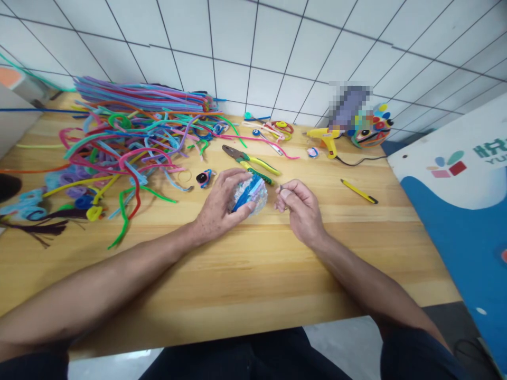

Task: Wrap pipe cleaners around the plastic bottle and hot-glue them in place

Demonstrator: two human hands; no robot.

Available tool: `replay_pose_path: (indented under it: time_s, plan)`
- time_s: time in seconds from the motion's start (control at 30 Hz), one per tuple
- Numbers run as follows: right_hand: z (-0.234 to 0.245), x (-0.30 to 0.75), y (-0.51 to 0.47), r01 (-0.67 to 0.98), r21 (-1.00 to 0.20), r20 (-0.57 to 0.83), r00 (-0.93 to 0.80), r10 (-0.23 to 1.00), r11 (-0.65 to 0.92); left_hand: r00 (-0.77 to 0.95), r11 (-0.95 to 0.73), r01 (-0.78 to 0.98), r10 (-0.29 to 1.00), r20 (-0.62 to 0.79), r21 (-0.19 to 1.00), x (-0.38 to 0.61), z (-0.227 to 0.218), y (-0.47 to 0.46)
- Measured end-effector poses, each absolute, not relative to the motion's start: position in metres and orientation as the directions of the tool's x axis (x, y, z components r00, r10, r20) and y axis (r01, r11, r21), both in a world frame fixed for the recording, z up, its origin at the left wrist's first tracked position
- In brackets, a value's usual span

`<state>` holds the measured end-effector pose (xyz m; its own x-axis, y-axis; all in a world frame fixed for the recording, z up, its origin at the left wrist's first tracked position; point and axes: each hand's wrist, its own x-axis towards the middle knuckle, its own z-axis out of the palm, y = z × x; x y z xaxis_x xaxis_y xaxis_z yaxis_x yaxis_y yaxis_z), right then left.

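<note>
My left hand (219, 203) is wrapped around a roundish craft piece (260, 201), pale and glittery with blue strips and a lilac strip across it. The piece sits at the middle of the table, partly hidden by my fingers. To its right, my right hand (304, 211) is closed in a pinch, thumb against the forefinger. Whatever is between those fingertips is too small to make out. Just behind the piece lie pliers (263, 164) with yellow-green handles, their dark jaws pointing left. A dark green ridged strip (261, 176) shows beside them.
Tangled coloured pipe cleaners (134, 140) cover the left of the table (237, 274), with a straight bundle (142, 97) behind. A small black-and-blue piece (204, 178) lies left of my hand. Rightward are a yellow glue gun (328, 140), a utility knife (358, 191) and a colourful mask-like craft (370, 131).
</note>
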<state>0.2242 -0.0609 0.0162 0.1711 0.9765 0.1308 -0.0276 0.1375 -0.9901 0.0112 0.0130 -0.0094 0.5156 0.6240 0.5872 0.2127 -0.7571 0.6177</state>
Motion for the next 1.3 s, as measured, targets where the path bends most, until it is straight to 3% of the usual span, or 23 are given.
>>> replay_pose_path:
  time_s: [0.27, 0.67, 0.97, 1.3]
  plan:
    - [0.020, 0.224, -0.060, 0.002, -0.993, 0.118, 0.215, 0.970, 0.121, 0.524, -0.754, 0.230, 0.629, 0.574, 0.616, 0.011, -0.009, 0.013]
    - [0.022, 0.225, -0.058, -0.150, -0.985, 0.065, 0.168, 0.984, 0.090, 0.517, -0.771, 0.189, 0.605, 0.605, 0.609, 0.012, -0.008, 0.013]
    - [0.016, 0.227, -0.061, -0.016, -0.995, 0.089, 0.208, 0.974, 0.095, 0.524, -0.768, 0.206, 0.610, 0.595, 0.606, 0.011, -0.008, 0.014]
    - [0.027, 0.227, -0.057, -0.267, -0.964, -0.054, 0.215, 0.975, 0.005, 0.508, -0.768, 0.188, 0.610, 0.608, 0.613, 0.012, -0.009, 0.013]
